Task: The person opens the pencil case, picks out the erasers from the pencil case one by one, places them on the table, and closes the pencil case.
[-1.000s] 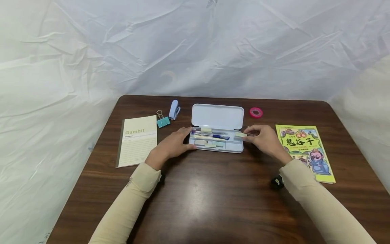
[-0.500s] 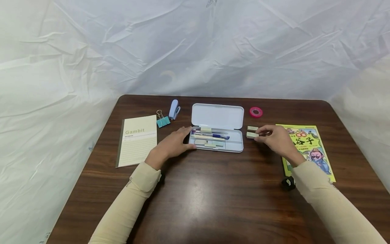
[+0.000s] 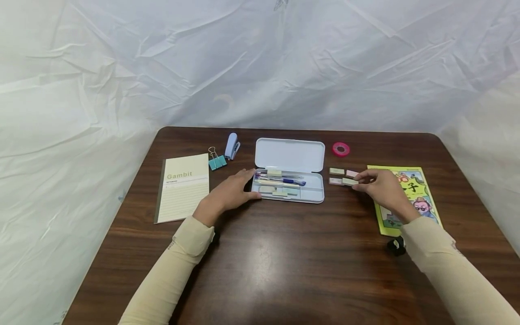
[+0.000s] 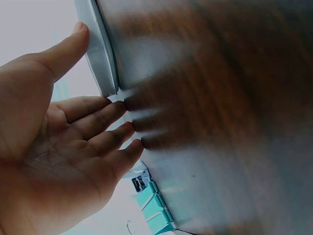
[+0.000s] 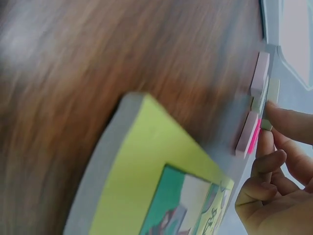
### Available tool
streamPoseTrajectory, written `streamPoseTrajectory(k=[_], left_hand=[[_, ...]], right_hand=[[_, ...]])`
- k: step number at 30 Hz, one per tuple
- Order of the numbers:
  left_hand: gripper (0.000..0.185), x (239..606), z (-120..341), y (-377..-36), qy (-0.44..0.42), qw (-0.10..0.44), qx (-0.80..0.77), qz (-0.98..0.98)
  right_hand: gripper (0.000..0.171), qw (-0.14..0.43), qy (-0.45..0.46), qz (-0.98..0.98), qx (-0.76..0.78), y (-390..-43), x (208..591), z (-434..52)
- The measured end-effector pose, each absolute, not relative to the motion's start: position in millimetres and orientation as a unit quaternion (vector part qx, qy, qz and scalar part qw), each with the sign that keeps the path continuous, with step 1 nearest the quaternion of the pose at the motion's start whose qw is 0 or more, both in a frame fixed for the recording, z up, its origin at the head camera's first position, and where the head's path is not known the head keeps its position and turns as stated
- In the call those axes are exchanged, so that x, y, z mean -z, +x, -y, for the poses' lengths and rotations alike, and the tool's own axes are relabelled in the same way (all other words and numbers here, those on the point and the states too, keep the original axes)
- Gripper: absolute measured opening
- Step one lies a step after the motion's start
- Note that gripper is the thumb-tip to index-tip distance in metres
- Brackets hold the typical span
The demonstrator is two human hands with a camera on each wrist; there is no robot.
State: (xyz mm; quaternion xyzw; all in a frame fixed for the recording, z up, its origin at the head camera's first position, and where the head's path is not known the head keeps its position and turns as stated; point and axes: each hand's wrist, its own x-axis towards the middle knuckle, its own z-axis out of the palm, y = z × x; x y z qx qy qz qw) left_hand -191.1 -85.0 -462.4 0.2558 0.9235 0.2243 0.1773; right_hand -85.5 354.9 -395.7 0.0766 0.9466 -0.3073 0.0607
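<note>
Four small pads (image 3: 343,176) lie on the counter (image 3: 284,262) just right of the open case (image 3: 289,189), set in a tight two-by-two cluster. The right hand (image 3: 379,186) pinches the near right pad (image 3: 349,181) of the cluster between thumb and fingertips, low at the counter, its wrist over the yellow book (image 3: 408,198) right of the case. The left hand (image 3: 231,192) rests flat, fingers straight, against the left end of the case, steadying it. Inside the case, pens (image 3: 282,179) and a few more pads (image 3: 280,192) remain, so the emptying looks to be partly done, with those items left. Left of the case sit a stapler (image 3: 232,146), a clip (image 3: 217,160) and a notebook (image 3: 183,187); a pink tape roll (image 3: 341,149) lies beyond the cluster.
</note>
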Motion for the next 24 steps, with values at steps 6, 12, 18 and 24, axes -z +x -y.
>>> streamPoseTrajectory(k=[6, 12, 18, 24], left_hand=[[0.101, 462.7, 85.2, -191.2, 0.257, 0.178, -0.227, -0.922], [0.101, 461.2, 85.2, -190.9, 0.256, 0.178, -0.226, -0.923], [0.100, 460.6, 85.1, -190.5, 0.254, 0.181, -0.226, -0.923], [0.101, 460.6, 85.1, -190.9, 0.256, 0.181, -0.224, -0.923]], right_hand=[[0.034, 0.058, 0.070, -0.948, 0.305, -80.8, 397.4, -363.9], [0.035, 0.061, 0.076, -0.949, 0.300, -81.5, 397.6, -368.3], [0.033, 0.066, 0.069, -0.950, 0.297, -82.5, 399.9, -368.9], [0.031, 0.064, 0.063, -0.953, 0.290, -83.1, 401.5, -369.3]])
